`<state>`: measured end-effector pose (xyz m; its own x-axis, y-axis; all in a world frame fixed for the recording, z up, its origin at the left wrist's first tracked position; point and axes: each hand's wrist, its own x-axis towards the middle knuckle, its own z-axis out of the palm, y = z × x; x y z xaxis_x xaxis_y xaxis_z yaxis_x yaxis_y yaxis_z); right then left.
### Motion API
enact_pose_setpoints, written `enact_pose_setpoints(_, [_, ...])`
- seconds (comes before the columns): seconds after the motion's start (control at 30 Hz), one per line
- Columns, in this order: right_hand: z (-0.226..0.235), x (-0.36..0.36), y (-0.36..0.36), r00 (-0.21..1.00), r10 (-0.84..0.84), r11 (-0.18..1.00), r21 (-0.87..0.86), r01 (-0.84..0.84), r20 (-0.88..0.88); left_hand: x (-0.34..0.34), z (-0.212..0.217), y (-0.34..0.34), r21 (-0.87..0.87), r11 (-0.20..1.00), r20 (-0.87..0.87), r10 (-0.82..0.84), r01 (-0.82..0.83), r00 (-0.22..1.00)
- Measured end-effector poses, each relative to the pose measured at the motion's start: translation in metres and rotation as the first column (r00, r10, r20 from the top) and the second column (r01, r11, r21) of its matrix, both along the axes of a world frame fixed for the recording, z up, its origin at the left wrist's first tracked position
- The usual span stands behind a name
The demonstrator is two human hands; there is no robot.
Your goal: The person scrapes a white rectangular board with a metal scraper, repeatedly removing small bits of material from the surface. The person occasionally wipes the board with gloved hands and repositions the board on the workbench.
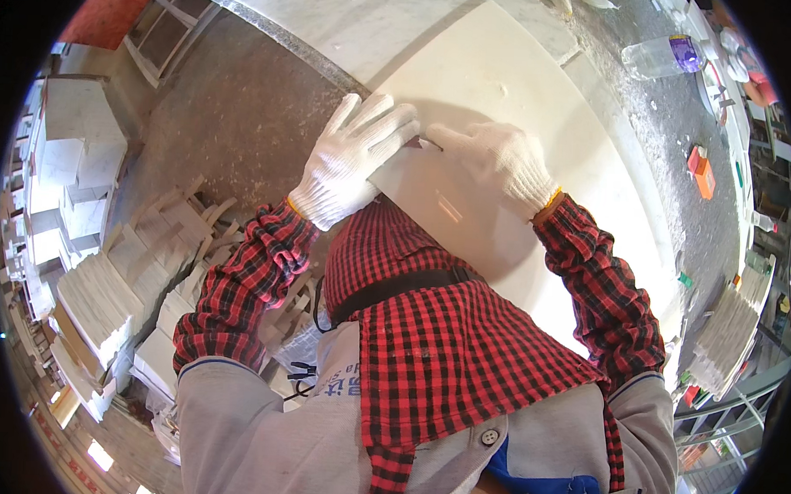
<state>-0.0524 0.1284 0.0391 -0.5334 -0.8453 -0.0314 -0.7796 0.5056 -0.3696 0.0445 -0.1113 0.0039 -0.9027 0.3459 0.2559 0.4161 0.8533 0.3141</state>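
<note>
Head view: a broad, smooth, cream-coloured slab point(590, 158) with a glossy face lies in front of the person, reaching from the apron outward and to the right. The left hand point(351, 158), in a white knitted glove, is at the slab's left edge, its fingers stretched out and close together, pointing away from the body; whether it grips the edge cannot be told. The right hand point(500, 162), gloved alike, rests palm down over the slab's left part, its forefinger extended toward the left hand, with a narrow gap between the two. A small dark piece point(413, 142) shows at the slab's edge between the hands; which of them holds it, if either, is unclear.

Red-and-black checked cloth sleeves point(599, 293) cover both forearms, and a matching checked apron point(470, 345) with a black belt point(403, 292) meets the slab's near edge. Beyond the slab's far left side is a pale grey veined stone slab point(308, 17). Right of the cream slab, on a dusty grey surface point(644, 125), are a clear plastic bottle with a purple label point(663, 58), lying on its side, and a small orange box point(702, 175). Well left of the slab stand stacked pale flat pieces point(106, 298).
</note>
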Motion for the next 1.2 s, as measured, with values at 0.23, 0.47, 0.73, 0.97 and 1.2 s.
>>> enact_pose_setpoints(0.23, [0.006,0.007,-0.002,0.998,-0.038,0.999,-0.011,0.039,0.053,-0.004,0.008,0.002,-0.037,0.999,0.034,-0.007,0.008,0.999])
enact_pose_setpoints(0.47, [0.005,0.014,-0.003,0.996,-0.071,0.995,-0.06,0.074,0.06,-0.002,0.004,0.001,-0.083,0.997,0.033,-0.001,0.004,0.999])
enact_pose_setpoints(0.73, [0.006,0.021,-0.003,0.988,-0.116,0.993,0.002,0.116,0.102,-0.002,0.003,0.0,-0.098,0.995,0.049,-0.022,0.026,0.999])
enact_pose_setpoints(0.97, [0.002,0.03,0.0,0.984,-0.16,0.985,-0.047,0.164,0.075,-0.006,0.011,0.004,-0.032,0.999,0.053,-0.031,0.033,0.998])
enact_pose_setpoints(1.2, [0.007,0.044,-0.007,0.957,-0.252,0.968,0.042,0.248,0.145,-0.007,0.01,0.004,-0.078,0.996,0.041,-0.047,0.05,0.998])
